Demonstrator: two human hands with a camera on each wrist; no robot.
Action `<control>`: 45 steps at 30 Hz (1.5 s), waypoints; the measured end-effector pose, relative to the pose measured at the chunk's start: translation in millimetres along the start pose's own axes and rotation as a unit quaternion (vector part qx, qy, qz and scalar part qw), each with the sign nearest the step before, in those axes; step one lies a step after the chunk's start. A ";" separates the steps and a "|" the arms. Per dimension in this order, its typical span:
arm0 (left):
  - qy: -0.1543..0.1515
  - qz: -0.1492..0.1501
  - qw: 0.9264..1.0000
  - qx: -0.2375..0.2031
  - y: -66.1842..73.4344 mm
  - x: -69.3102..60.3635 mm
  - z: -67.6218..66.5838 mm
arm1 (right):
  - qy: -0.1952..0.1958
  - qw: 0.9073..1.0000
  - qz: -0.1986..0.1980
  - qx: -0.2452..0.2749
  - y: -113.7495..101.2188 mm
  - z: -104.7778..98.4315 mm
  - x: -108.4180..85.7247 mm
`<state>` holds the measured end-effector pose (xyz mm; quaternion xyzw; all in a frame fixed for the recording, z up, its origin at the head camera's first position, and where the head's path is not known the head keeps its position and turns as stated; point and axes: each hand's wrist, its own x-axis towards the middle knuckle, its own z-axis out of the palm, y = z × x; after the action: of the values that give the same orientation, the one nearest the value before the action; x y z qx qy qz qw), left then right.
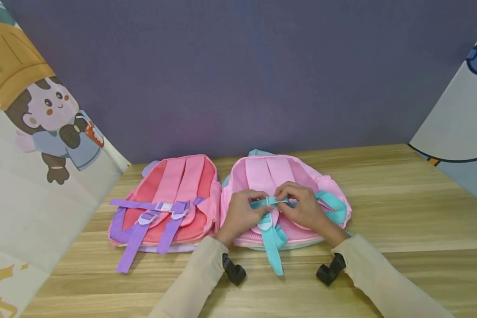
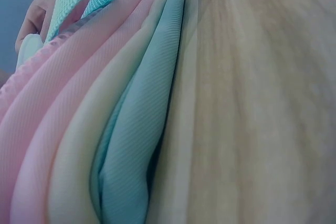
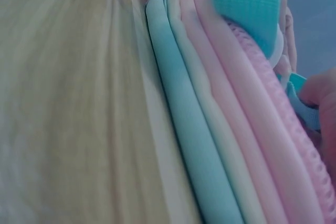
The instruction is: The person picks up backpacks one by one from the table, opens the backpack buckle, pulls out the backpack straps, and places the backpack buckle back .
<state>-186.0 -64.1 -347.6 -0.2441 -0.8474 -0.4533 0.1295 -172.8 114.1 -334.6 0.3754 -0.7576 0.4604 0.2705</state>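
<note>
A light pink backpack (image 1: pixel 238 176) lies with its shoulder straps facing up. Over its middle, the left hand (image 1: pixel 242 212) pinches a teal strap (image 1: pixel 258 204) beside a small pale buckle. The right hand (image 1: pixel 302 207) pinches the teal strap's other part just right of the buckle, fingertips close to the left ones. Below them hangs a loose teal strap end (image 1: pixel 273 256) from a white adjuster (image 1: pixel 264 222). In the right wrist view the right hand (image 3: pixel 323 108) holds blue-teal webbing at the edge; the left wrist view mostly shows the bag's layered side (image 2: pixel 142 129).
A coral-pink backpack (image 1: pixel 171 176) with purple straps (image 1: pixel 133 247) lies at the left, touching the light pink one. Behind both stands a dark blue-grey panel (image 1: pixel 262 79). The wooden table (image 1: pixel 401 212) extends to the right; printed cartoon sheets hang at both sides.
</note>
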 end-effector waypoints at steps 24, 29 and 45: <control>-0.008 0.006 1.000 0.000 -0.6 -1.4 -0.8 | -0.030 0.999 0.013 0.013 13.7 0.3 -3.3; -0.010 0.009 1.000 0.018 -0.4 -1.4 -0.6 | -0.032 0.999 0.003 0.008 33.2 4.1 -8.6; -0.002 0.023 1.000 0.006 -3.1 -0.1 1.1 | -0.021 1.000 -0.008 -0.002 36.5 5.2 -9.7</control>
<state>-187.7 -64.6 -350.4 -0.2637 -0.8446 -0.4443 0.1403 -197.5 123.2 -362.2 0.3907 -0.7609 0.4484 0.2595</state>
